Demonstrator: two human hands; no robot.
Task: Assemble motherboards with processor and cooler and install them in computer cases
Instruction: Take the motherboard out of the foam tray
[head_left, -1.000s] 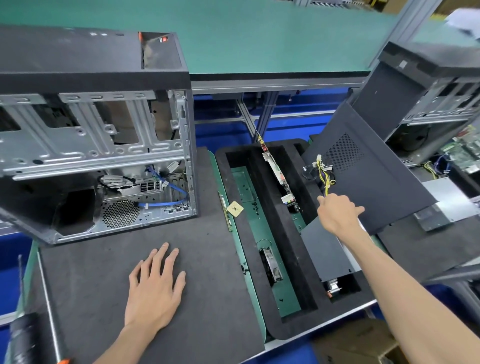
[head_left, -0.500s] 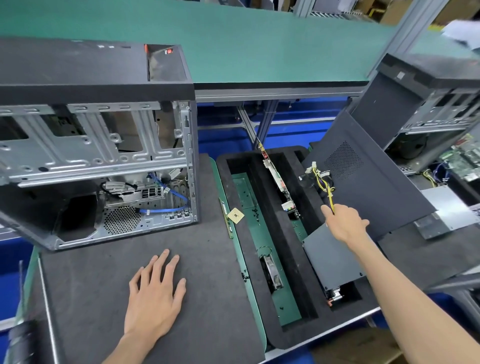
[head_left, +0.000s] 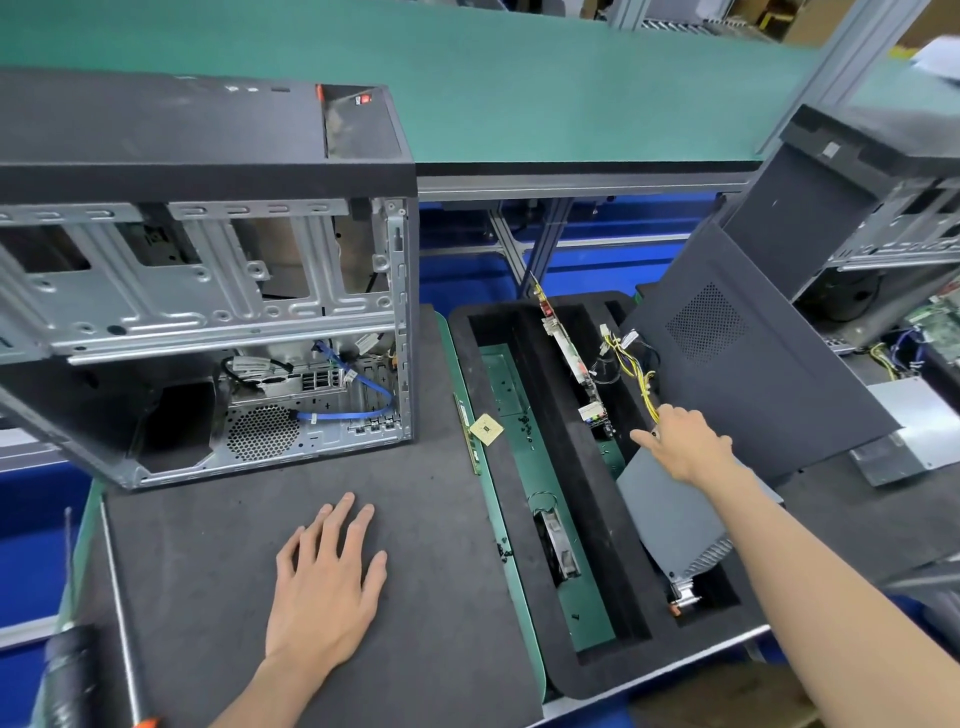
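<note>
Left hand (head_left: 324, 587) flat on black mat (head_left: 426, 561), fingers spread, holding nothing. Right hand (head_left: 685, 447) at 3 o'clock, grip pinching yellow cables (head_left: 636, 371) above grey power supply (head_left: 670, 514) in foam tray (head_left: 524, 551). Open case (head_left: 208, 291) at 10 o'clock; processor (head_left: 486, 429) on tray edge, near centre.

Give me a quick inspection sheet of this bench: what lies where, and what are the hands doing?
Surface: dark foam mat beside a black foam tray.
Job's things: open computer case stands on the mat; processor chip on the tray's edge; power supply in the tray.
Clutter: screwdriver at the mat's left edge; loose side panel.
Hands: left hand flat on the mat; right hand grips the yellow wires.
Cables: blue cable inside the case.
Surroundings: green conveyor; second case at right.
</note>
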